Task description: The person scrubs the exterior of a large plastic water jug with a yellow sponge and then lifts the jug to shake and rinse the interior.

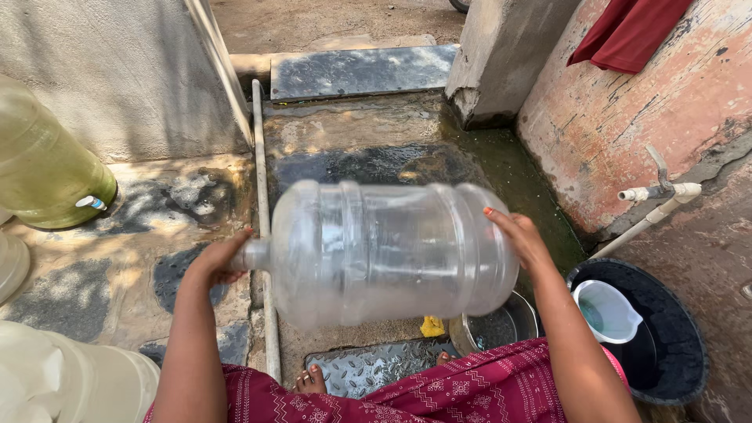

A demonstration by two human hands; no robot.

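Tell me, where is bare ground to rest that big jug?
Free: the wet slab beyond the clear jug, and the paving between the pipe and the green container. Crowded: lower right, around the steel pot and black tub.

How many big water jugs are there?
4. A clear water jug is held sideways between the left hand and right hand. A green jug with a tap stands far left. Two pale ones, at the left edge and bottom left, are partly cut off.
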